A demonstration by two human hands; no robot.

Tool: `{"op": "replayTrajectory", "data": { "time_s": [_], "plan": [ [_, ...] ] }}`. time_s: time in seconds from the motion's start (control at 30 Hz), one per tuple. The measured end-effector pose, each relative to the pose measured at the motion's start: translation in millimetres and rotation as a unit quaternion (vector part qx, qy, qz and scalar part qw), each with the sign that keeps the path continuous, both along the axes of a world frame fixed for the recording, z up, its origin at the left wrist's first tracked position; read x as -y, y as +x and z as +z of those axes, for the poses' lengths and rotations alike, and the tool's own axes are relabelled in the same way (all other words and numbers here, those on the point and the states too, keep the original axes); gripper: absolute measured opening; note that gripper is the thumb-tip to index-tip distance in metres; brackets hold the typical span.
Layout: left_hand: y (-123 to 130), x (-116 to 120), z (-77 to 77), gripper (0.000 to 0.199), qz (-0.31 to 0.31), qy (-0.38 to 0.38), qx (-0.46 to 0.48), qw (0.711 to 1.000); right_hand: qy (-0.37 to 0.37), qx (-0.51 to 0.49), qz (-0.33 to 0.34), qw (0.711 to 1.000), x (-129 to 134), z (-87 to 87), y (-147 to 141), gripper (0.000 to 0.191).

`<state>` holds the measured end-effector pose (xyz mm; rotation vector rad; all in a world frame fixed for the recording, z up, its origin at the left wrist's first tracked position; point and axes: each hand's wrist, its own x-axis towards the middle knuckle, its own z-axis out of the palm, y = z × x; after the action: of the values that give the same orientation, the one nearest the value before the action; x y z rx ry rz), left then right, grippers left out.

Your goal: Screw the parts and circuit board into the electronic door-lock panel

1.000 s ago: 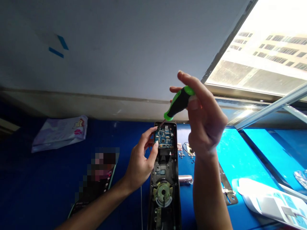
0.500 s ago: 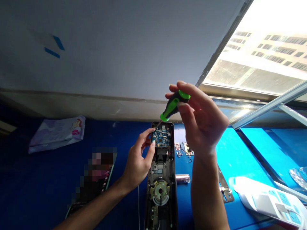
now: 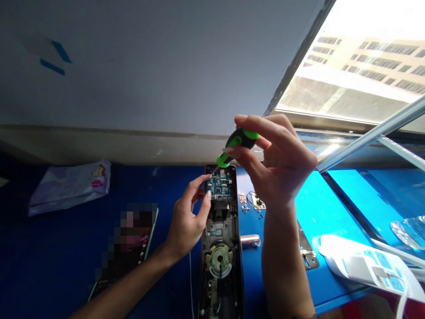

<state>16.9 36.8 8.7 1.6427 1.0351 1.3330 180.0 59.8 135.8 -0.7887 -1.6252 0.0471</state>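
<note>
A long black electronic door lock [image 3: 222,239] lies opened up in front of me, with a blue circuit board [image 3: 221,185] at its far end. My left hand [image 3: 190,217] grips the left side there, index fingertip and thumb on the board's left edge. The other fingers are partly hidden beside the housing. In my right hand [image 3: 274,161] a green and black screwdriver [image 3: 237,145] is pinched by its handle. It slants down to the left, its tip close to the board's upper left corner, near my left index finger. Whether the tip touches a screw I cannot tell.
Right of the lock lie loose screws [image 3: 245,208], a small red board [image 3: 242,197], a wired part [image 3: 258,201] and a shiny cylinder [image 3: 250,241]. Further right are a metal plate [image 3: 308,257] and a white power strip [image 3: 368,266]. A phone [image 3: 133,243] and a packet [image 3: 71,186] lie left.
The view has shifted slightly. My right fingers have shifted round the screwdriver handle, the index finger now stretched over its end. My left hand keeps its place on the lock.
</note>
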Motion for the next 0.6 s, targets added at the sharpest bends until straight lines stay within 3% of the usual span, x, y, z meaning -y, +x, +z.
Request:
{"op": "replayTrajectory", "data": {
  "time_s": [0.1,0.23,0.33,0.47,0.5,0.6],
  "plan": [
    [0.2,-0.3,0.2,0.037,0.002,0.002,-0.004,1.0,-0.025,0.019,-0.043,0.999,5.3,2.0,-1.9,0.04],
    [-0.3,-0.5,1.1,0.037,0.003,-0.001,-0.007,1.0,-0.042,0.042,-0.001,0.998,6.4,4.2,-3.0,0.055],
    [-0.3,-0.6,1.6,0.037,0.003,-0.003,-0.001,1.0,-0.011,0.022,0.008,1.0,4.1,3.3,-2.5,0.04],
    [0.1,-0.7,1.2,0.037,0.001,-0.004,0.004,1.0,-0.007,0.012,-0.064,0.998,3.7,4.1,-1.6,0.027],
    [0.1,-0.7,0.7,0.037,0.0,-0.004,0.004,1.0,-0.012,0.005,-0.053,0.999,4.2,5.1,-1.5,0.027],
    [0.1,-0.8,-1.6,0.038,0.0,-0.001,0.004,1.0,-0.049,-0.024,0.062,0.997,5.8,8.0,-1.4,0.036]
  ]
}}
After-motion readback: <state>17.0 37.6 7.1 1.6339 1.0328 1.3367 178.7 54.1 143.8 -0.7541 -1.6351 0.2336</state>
